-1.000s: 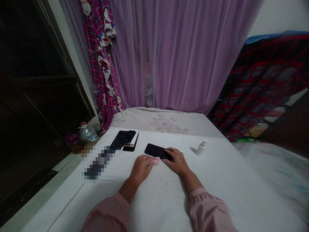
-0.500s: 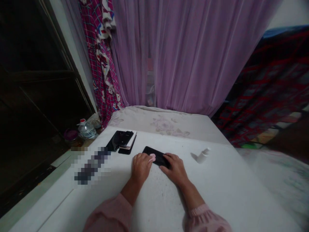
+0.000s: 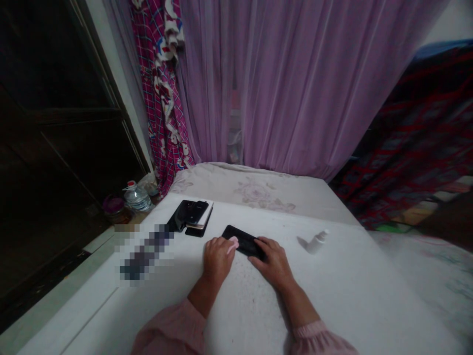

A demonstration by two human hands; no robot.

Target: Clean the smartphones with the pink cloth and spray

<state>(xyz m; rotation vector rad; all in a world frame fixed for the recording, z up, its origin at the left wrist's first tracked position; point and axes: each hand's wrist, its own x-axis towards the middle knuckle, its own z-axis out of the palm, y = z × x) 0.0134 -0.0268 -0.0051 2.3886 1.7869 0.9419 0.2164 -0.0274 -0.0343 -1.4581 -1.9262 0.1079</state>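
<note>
A black phone (image 3: 245, 242) lies flat on the white table in front of me, set at a slant. My left hand (image 3: 217, 260) is closed around a small pink cloth (image 3: 234, 243) and presses it on the left part of the phone. At the phone's right end, my right hand (image 3: 274, 262) grips the edges, thumb on the near side and fingers on the far side. The phone's right end is partly hidden under that hand.
Several phones and dark cases (image 3: 198, 213) lie piled at the left. A small white spray bottle (image 3: 318, 241) stands to the right. A blurred-out patch (image 3: 146, 254) covers something near the left edge. On the floor are a water jug (image 3: 137, 198) and a purple-lidded jar (image 3: 114, 207).
My left hand and the pink cloth have shifted slightly left along the phone. My right hand keeps its grip. The whole view has moved a little.
</note>
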